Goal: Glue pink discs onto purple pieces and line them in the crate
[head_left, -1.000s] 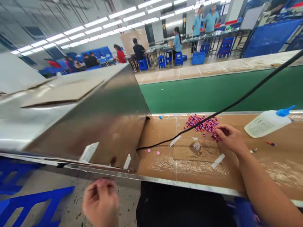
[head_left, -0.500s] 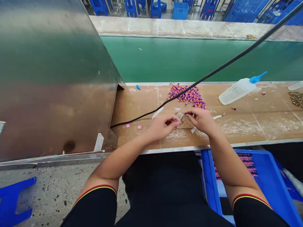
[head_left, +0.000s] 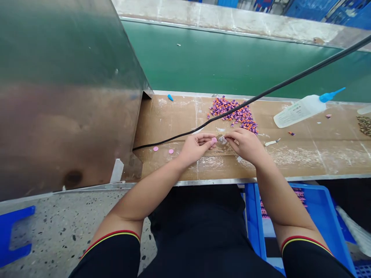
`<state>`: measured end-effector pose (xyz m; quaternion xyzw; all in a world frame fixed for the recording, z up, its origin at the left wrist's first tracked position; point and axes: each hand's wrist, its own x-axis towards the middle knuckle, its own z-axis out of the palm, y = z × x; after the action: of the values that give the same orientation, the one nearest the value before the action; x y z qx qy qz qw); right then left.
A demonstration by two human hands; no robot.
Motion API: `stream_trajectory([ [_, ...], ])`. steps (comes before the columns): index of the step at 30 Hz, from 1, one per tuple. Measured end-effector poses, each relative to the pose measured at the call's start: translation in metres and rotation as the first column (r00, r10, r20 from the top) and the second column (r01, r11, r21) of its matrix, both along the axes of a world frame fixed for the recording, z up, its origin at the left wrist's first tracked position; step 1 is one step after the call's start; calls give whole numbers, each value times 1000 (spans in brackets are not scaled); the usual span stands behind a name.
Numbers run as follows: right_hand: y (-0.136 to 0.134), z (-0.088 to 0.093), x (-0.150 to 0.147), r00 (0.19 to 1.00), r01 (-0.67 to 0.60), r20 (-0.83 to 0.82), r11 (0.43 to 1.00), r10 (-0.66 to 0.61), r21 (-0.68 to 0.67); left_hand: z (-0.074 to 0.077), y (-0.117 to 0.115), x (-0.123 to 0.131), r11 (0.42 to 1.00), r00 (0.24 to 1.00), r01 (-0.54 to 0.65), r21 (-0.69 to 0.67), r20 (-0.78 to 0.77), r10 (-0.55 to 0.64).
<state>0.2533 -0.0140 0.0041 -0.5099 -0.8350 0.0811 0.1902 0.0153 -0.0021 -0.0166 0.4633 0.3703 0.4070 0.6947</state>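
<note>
Metal box: biggest of all, it filled the left side and walled off that end of the counter (head_left: 171,123), whose brown covering looked laid to take the white smears.
Tray: blue (head_left: 313,231), low beside the right thigh, bearing rows of pink and purple bits, seemingly kept off the worktop to save room.
Bottle: white with a blue nozzle (head_left: 301,112), right of the pile, likely parked within easy reach.
Pile: purple and orange bits (head_left: 245,117), heaped just beyond the fingers, probably for short picks.
Right hand: fingertips bunched (head_left: 245,143) right at the lump; pinching or merely touching, you couldn't tell.
Left hand: thumb and fingers (head_left: 197,148) clamped on the pink disc, close by the other hand.
Lump: clear (head_left: 222,140), between the two hands.
Pink disc: there (head_left: 214,140), gripped near the tips, perhaps to leave its face exposed!
</note>
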Motion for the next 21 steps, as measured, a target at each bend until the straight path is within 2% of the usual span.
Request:
stream_trajectory([
  [5, -2, 4, -4, 998, 62, -4, 998, -62, 15, -3, -1, 0, 999, 999, -33, -17, -11, 32],
  [8, -14, 7, -14, 971, 159, -185, 987, -151, 25, -4, 0, 0, 998, 998, -67, -3, -13, 67],
  [10, -26, 4, -28, 876, 237, -429, 971, -223, -22, -4, 0, 1, 996, 996, -95, -3, -3, 95],
  [12, -39, -3, -47, 700, 265, -661, 958, -271, -112, -4, 0, 2, 992, 992, -129, -11, 14, 129],
  [14, -49, -13, -66, 539, 260, -791, 950, -290, -172, -3, -2, 3, 987, 986, -159, -24, 36, 160],
  [15, -53, -18, -75, 491, 273, -820, 946, -295, -176, -2, -3, 4, 985, 984, -167, -32, 50, 169],
  [17, -56, -25, -89, 456, 346, -837, 927, -301, -145, 0, -7, 5, 984, 981, -171, -46, 80, 175],
  [21, -54, -26, -104, 497, 474, -820, 880, -284, -18, 4, -13, 7, 979, 974, -199, -41, 105, 202],
])
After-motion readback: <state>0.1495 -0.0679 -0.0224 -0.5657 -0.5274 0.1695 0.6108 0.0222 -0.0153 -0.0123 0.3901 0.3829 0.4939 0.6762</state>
